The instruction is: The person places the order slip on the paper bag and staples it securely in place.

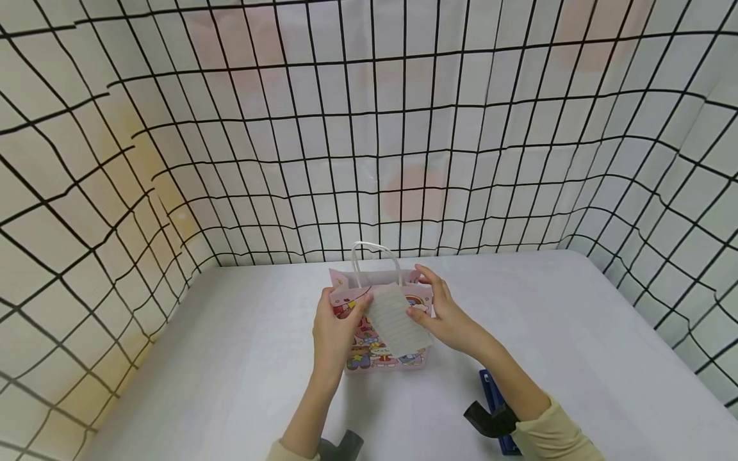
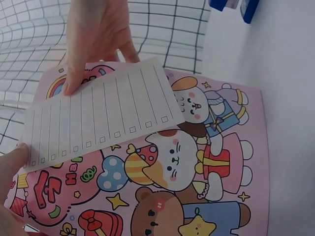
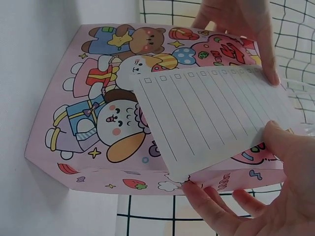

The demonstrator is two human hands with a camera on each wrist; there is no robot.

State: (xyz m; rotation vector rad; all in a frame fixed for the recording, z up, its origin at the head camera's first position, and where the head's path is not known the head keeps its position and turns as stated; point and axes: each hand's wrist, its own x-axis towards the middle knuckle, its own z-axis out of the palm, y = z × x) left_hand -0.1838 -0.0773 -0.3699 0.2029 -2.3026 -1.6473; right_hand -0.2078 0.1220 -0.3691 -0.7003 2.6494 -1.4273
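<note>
A person works with both hands at a white table (image 1: 242, 358). Between the hands is a pink paper bag (image 1: 366, 339), printed with cartoon animals, with white handles (image 1: 369, 244) up and its mouth unfolded. A slip (image 1: 398, 323) of pale paper, ruled with lines and small boxes, slants across the bag's front, on the outside.

The left hand (image 1: 334, 330) grips the bag's left side, its thumb reaching the slip's upper end. The right hand (image 1: 446, 317) is at the opposite side, thumb on the slip's edge and fingers curled about the bag's side, so the slip appears pinched there. A blue object (image 1: 490, 387), partly hidden by the right arm, lies nearer the person.

As for progress, the bag is already spread into shape and the slip laid against it. The work seems partway: both hands are on it, neither thumb has let go, and whether the slip is fastened cannot be told.
</note>
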